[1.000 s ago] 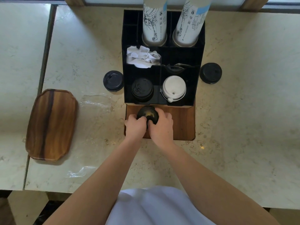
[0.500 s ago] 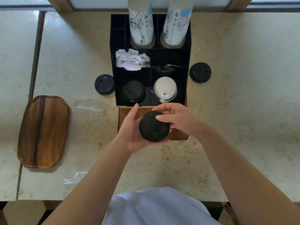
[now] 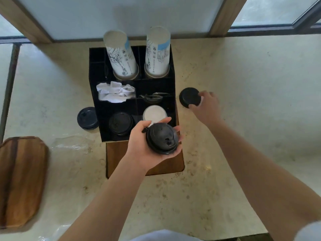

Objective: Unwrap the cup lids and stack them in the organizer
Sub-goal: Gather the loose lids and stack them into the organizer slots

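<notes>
The left hand (image 3: 147,145) cups a black lid stack (image 3: 162,138) in front of the black organizer (image 3: 132,103). The right hand (image 3: 206,108) grips another black lid (image 3: 189,97) to the organizer's right.

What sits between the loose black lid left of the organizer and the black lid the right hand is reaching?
In the head view, the black organizer stands between the left lid and the right lid, which the right hand is touching.

Matt black plastic lids (image 3: 162,138), glossy marble-look counter (image 3: 243,84), smooth wooden tray (image 3: 20,180).
</notes>
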Demonstrator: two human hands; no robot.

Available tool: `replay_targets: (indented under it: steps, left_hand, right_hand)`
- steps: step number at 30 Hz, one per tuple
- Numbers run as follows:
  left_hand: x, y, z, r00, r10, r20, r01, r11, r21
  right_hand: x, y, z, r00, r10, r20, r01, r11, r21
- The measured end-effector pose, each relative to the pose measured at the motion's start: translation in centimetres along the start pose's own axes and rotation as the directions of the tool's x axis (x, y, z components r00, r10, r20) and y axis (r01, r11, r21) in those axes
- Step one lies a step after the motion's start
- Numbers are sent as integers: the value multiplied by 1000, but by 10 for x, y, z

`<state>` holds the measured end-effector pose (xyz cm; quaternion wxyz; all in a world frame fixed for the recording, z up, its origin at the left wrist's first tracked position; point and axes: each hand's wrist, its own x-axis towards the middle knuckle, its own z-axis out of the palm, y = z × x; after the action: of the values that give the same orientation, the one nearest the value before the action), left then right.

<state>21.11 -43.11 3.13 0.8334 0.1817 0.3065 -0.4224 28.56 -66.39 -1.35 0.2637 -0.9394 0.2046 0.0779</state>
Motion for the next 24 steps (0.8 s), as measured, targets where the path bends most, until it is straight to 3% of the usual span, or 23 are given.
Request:
replay_targets:
  steps: [4, 8, 11, 14, 15, 17, 19, 22, 24]
  left_hand:
    - [9, 4, 20, 999, 38, -29, -39, 999, -34]
    - [13, 9, 22, 996, 56, -70, -60, 997, -54]
    - [13, 11, 20, 991, 74, -111, -77, 997, -19]
    - [10, 12, 20, 981, 100, -167, -104, 994, -18]
    - [8, 11, 20, 977, 114, -183, -119, 993, -19]
    - [5, 10, 18, 967, 145, -209, -152, 988, -16]
    - [2, 10, 15, 957, 178, -230, -184, 983, -5]
    - [-3, 5, 13, 932, 250, -264, -253, 967, 22]
    - [-7, -1, 11, 912, 309, -270, -306, 950, 56]
  right_hand:
    - [44, 17, 13, 995, 58, 87, -49, 994, -101]
    - [69, 17, 26, 942, -176, 286, 240, 949, -204]
    - [85, 14, 27, 888, -261, 379, 380, 880, -285]
    - [80, 8, 20, 932, -185, 311, 281, 911, -302]
    - [73, 5, 15, 952, -145, 268, 212, 947, -241]
    - [48, -5, 1, 981, -89, 173, 80, 995, 55]
    - [10, -22, -15, 986, -29, 164, -29, 939, 342]
    - [-54, -50, -29, 886, -84, 456, -160, 867, 472]
    - [-89, -64, -25, 833, -167, 528, -112, 883, 456]
